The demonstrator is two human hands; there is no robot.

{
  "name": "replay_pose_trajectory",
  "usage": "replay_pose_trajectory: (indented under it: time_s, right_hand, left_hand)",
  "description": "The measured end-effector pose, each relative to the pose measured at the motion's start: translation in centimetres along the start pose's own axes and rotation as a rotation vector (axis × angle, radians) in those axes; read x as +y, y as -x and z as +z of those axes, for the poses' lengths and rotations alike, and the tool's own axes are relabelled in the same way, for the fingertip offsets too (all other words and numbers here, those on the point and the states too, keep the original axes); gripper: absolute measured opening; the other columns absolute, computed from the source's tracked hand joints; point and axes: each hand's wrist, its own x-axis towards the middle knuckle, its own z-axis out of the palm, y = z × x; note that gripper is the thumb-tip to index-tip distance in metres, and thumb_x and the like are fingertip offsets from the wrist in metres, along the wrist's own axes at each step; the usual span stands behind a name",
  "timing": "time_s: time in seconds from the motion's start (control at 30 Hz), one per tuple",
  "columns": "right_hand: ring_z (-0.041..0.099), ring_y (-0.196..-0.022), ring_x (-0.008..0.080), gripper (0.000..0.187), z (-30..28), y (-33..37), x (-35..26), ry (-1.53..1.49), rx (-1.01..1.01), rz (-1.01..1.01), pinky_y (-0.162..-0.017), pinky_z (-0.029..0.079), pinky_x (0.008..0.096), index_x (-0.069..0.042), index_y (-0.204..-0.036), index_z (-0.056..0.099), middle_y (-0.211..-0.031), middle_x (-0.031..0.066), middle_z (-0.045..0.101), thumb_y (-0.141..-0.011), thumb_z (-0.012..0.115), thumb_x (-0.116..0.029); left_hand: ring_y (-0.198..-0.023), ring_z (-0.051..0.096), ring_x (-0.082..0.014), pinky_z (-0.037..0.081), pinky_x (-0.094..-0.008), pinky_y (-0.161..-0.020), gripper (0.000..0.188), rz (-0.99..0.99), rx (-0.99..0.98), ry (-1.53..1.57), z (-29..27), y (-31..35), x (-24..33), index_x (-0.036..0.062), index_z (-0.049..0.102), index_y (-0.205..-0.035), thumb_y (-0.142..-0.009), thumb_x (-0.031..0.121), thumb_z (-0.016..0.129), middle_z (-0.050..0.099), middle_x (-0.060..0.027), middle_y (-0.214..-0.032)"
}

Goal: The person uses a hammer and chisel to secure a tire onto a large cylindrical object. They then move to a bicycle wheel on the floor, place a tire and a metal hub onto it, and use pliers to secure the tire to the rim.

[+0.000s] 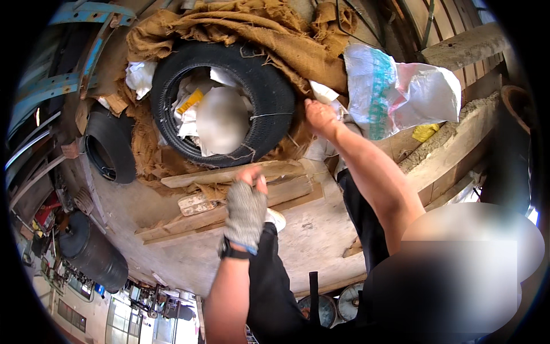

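A black tyre (272, 94) lies on brown burlap, with white scraps, a yellow piece (190, 101) and a blurred patch inside its ring. Thin string (272, 114) crosses its right sidewall, and more loose string trails over the lower edge. My left hand (246, 209), in a grey fingerless-tipped knit glove, is just below that edge with its fingers curled together; what they pinch, if anything, is too small to make out. Bare, my right hand (322, 118) is closed at the tyre's right side, beside a white scrap (323, 92); its grip is hidden.
Burlap (229, 23) is heaped behind the tyre. A white woven sack (401, 86) lies at right beside a concrete ledge (458, 137). Wooden boards (281, 192) lie in front. Another tyre (109, 146) and a dark drum (94, 252) stand at left, under a blue metal frame (94, 14).
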Motion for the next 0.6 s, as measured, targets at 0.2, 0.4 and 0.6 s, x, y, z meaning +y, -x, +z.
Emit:
replay_pose_trajectory:
  time_s: [0.2,0.4,0.6]
  right_hand:
    - [0.061,-0.111,0.0428,0.040,2.7,0.1,-2.1,-0.727,0.110,0.263,-0.095,0.049,0.0462,0.004,-0.118,0.057,-0.112,0.0312,0.064,-0.086,0.058,-0.020]
    - [0.063,-0.089,0.0269,0.032,4.7,-0.8,-2.8,-1.506,0.153,0.348,-0.077,0.050,0.0358,0.008,-0.114,0.057,-0.098,0.0183,0.067,-0.084,0.055,-0.005]
    - [0.062,-0.088,0.0261,0.032,2.3,0.3,-5.8,-1.518,0.219,0.459,-0.073,0.050,0.0363,0.007,-0.113,0.057,-0.098,0.0182,0.065,-0.082,0.056,-0.003]
  left_hand:
    - [-0.116,0.061,-0.0340,0.050,-0.0398,-0.098,0.045,-0.079,0.158,-0.186,2.4,-13.1,-1.0,0.0018,0.053,-0.133,-0.091,0.015,0.064,0.062,-0.0218,-0.126]
    - [-0.115,0.061,-0.0354,0.049,-0.0422,-0.098,0.049,-0.213,-0.112,-0.293,3.6,-15.0,0.0,0.0015,0.052,-0.134,-0.090,0.020,0.064,0.063,-0.0227,-0.123]
    - [-0.117,0.055,-0.0403,0.046,-0.0443,-0.100,0.054,-0.022,0.120,-0.347,5.6,-14.0,-2.8,0.0015,0.053,-0.132,-0.084,0.020,0.070,0.055,-0.0245,-0.128]
